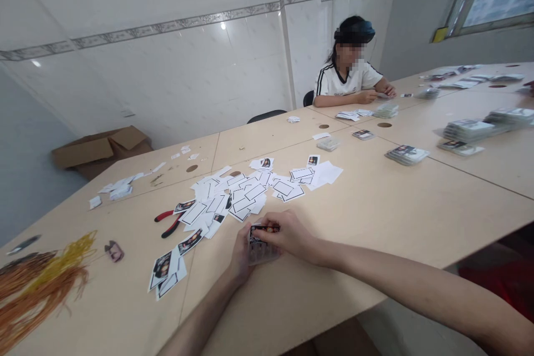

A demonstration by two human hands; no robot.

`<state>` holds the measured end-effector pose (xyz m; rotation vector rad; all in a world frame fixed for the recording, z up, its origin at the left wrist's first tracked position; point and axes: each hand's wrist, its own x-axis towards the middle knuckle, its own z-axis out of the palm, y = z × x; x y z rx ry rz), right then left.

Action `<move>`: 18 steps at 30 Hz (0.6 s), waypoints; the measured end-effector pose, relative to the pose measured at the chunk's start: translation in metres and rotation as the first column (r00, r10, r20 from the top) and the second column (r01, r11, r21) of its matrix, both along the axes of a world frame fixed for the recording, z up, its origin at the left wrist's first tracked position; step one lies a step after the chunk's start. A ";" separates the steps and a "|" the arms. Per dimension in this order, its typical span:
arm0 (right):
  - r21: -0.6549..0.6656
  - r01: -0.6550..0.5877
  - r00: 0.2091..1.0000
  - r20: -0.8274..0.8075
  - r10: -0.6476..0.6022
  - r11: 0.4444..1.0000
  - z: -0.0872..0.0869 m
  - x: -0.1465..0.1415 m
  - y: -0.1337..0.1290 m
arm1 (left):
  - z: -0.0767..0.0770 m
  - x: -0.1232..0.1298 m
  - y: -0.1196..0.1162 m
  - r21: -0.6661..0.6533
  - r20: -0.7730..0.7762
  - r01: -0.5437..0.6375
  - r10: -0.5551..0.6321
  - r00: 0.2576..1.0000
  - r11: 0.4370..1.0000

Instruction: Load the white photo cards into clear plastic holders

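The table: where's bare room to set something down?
Bare tabletop lies between the right hand and the stacked packs, and a smaller patch between the pliers and the pinkish object. Paper cards crowd the area beyond the left hand.

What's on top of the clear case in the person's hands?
A dark printed card at its far end, partly covered by the right hand. What lies beneath the card is hidden; the case's near part looks blurred.

On your table [354, 206]: cards [252, 192] beyond your plastic case [262, 256], pliers [171, 228] at cards' left edge, case stacks [467, 129] far right.
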<state>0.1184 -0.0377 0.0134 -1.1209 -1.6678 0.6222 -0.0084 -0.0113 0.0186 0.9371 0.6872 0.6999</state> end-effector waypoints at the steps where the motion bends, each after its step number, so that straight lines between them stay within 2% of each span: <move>1: -0.005 -0.001 1.000 -0.001 0.001 1.000 0.000 0.000 0.000 | 0.000 0.000 0.000 0.002 0.001 -0.001 0.001 1.000 1.000; 18: -0.001 0.032 0.999 0.020 -0.032 0.999 -0.002 -0.002 0.001 | -0.003 -0.001 0.001 -0.028 -0.011 -0.061 0.061 0.998 0.998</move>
